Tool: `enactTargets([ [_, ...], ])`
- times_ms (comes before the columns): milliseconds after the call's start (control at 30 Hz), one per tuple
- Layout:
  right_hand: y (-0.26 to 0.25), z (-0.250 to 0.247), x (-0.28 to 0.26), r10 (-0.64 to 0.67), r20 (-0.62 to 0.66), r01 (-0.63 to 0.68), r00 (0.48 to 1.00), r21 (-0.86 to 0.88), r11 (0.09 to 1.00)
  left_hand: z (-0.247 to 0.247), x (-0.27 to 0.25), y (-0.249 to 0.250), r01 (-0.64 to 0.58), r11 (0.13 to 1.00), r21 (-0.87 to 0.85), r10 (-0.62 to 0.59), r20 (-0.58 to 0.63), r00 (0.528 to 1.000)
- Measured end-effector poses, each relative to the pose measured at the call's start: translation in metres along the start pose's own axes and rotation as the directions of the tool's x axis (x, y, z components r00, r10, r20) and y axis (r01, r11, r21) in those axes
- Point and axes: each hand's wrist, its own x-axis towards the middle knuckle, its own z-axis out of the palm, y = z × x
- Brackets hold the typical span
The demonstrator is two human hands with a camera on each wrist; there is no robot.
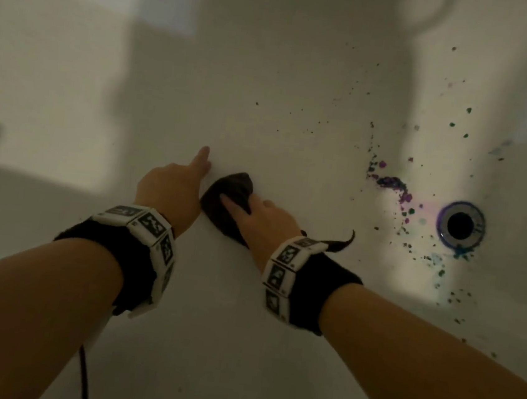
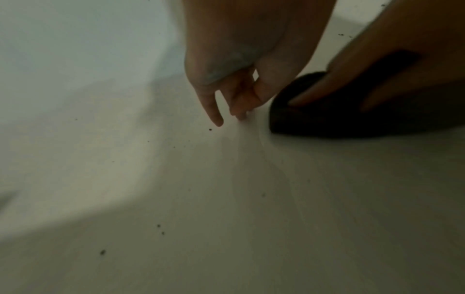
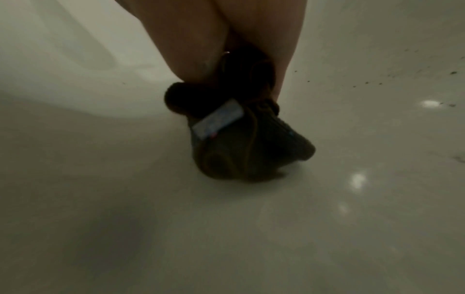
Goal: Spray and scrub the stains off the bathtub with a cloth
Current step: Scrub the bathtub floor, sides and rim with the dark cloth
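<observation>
A dark bunched cloth (image 1: 236,185) lies pressed on the white bathtub floor (image 1: 269,70). My right hand (image 1: 251,212) grips the cloth (image 3: 239,155) from above, the fingers curled round its gathered top; a white label (image 3: 219,121) shows on it. My left hand (image 1: 190,175) is just left of the cloth, its straight fingers (image 2: 216,115) touching the tub floor, holding nothing. Purple and dark green stains (image 1: 391,182) and scattered specks lie to the right, toward the drain (image 1: 461,225). No spray bottle is in view.
The tub wall (image 1: 60,48) rises at the left and back. Small dark specks (image 2: 161,228) dot the floor in front of my left hand. A black cable (image 1: 84,375) hangs from my left wristband.
</observation>
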Motion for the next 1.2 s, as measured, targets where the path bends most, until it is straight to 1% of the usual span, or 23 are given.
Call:
enactTargets([
  [100, 0.024, -0.009, 0.012, 0.148, -0.122, -0.141, 0.981, 0.069, 0.988, 0.003, -0.001, 0.004, 0.01, 1.0, 0.018, -0.01, -0.016, 1.0],
  [167, 0.05, -0.016, 0.013, 0.275, -0.182, -0.262, 0.944, 0.093, 0.961, 0.004, 0.001, 0.01, 0.013, 0.999, 0.029, -0.011, -0.067, 0.998],
  [267, 0.087, -0.03, 0.006, 0.43, -0.183, -0.411, 0.884, 0.133, 0.902, 0.001, 0.019, 0.023, -0.098, 0.994, 0.04, 0.104, -0.178, 0.978],
  [300, 0.098, -0.035, 0.002, 0.469, -0.157, -0.442, 0.869, 0.177, 0.879, 0.0, 0.03, 0.028, -0.133, 0.989, 0.06, 0.14, -0.155, 0.978],
  [367, 0.113, -0.045, -0.005, 0.514, -0.129, -0.456, 0.848, 0.315, 0.833, -0.001, 0.048, 0.038, -0.119, 0.992, 0.047, 0.12, -0.019, 0.993],
  [433, 0.121, -0.061, -0.013, 0.525, -0.213, -0.415, 0.824, 0.405, 0.815, 0.002, 0.059, 0.041, -0.071, 0.997, 0.006, 0.07, 0.066, 0.995],
  [467, 0.123, -0.072, -0.017, 0.509, -0.312, -0.378, 0.802, 0.393, 0.838, 0.004, 0.059, 0.04, -0.062, 0.998, -0.015, 0.063, 0.074, 0.995],
  [500, 0.127, -0.084, -0.02, 0.465, -0.446, -0.339, 0.765, 0.336, 0.879, 0.005, 0.059, 0.038, -0.066, 0.997, -0.03, 0.069, 0.073, 0.995],
  [533, 0.132, -0.1, -0.023, 0.387, -0.605, -0.305, 0.695, 0.24, 0.922, 0.006, 0.058, 0.037, -0.076, 0.996, -0.038, 0.079, 0.074, 0.994],
  [600, 0.142, -0.138, -0.026, 0.221, -0.827, -0.263, 0.517, 0.092, 0.96, 0.005, 0.056, 0.036, -0.077, 0.996, -0.042, 0.081, 0.08, 0.994],
  [667, 0.155, -0.183, -0.022, 0.211, -0.905, -0.196, 0.369, 0.146, 0.97, 0.004, 0.057, 0.038, -0.068, 0.997, -0.03, 0.071, 0.09, 0.993],
  [700, 0.165, -0.205, -0.018, 0.227, -0.918, -0.138, 0.324, 0.191, 0.972, 0.004, 0.057, 0.038, -0.065, 0.997, -0.029, 0.067, 0.099, 0.993],
  [733, 0.175, -0.227, -0.013, 0.252, -0.912, -0.03, 0.324, 0.256, 0.966, 0.004, 0.057, 0.039, -0.061, 0.998, -0.029, 0.064, 0.105, 0.992],
  [800, 0.183, -0.257, -0.004, 0.244, -0.863, 0.106, 0.443, 0.321, 0.941, 0.003, 0.057, 0.04, -0.056, 0.998, -0.029, 0.059, 0.113, 0.992],
  [833, 0.185, -0.261, 0.001, 0.187, -0.859, 0.08, 0.477, 0.254, 0.964, 0.002, 0.057, 0.04, -0.058, 0.998, -0.029, 0.061, 0.116, 0.991],
  [900, 0.183, -0.253, 0.016, 0.108, -0.868, -0.169, 0.485, 0.029, 0.985, 0.0, 0.056, 0.041, -0.054, 0.998, -0.027, 0.057, 0.123, 0.991],
  [933, 0.18, -0.242, 0.023, 0.052, -0.84, -0.249, 0.539, -0.1, 0.963, 0.0, 0.056, 0.041, -0.051, 0.998, -0.026, 0.053, 0.124, 0.991],
  [967, 0.18, -0.228, 0.031, 0.032, -0.783, -0.344, 0.622, -0.236, 0.909, 0.0, 0.055, 0.041, -0.049, 0.998, -0.025, 0.052, 0.124, 0.991],
  [1000, 0.178, -0.215, 0.039, 0.111, -0.699, -0.396, 0.706, -0.26, 0.881, 0.0, 0.055, 0.041, -0.049, 0.998, -0.025, 0.052, 0.127, 0.991],
  [1033, 0.178, -0.2, 0.045, 0.195, -0.605, -0.413, 0.772, -0.243, 0.878, 0.0, 0.055, 0.042, -0.05, 0.998, -0.027, 0.054, 0.128, 0.99],
  [1100, 0.172, -0.176, 0.054, 0.361, -0.399, -0.439, 0.843, -0.12, 0.891, 0.001, 0.056, 0.041, -0.054, 0.998, -0.032, 0.058, 0.124, 0.991],
  [1133, 0.168, -0.165, 0.054, 0.362, -0.335, -0.416, 0.87, -0.103, 0.903, 0.001, 0.056, 0.041, -0.057, 0.998, -0.032, 0.061, 0.123, 0.991],
  [1200, 0.162, -0.141, 0.049, 0.269, -0.305, -0.32, 0.914, -0.13, 0.939, 0.001, 0.055, 0.041, -0.06, 0.998, -0.028, 0.063, 0.123, 0.99],
])
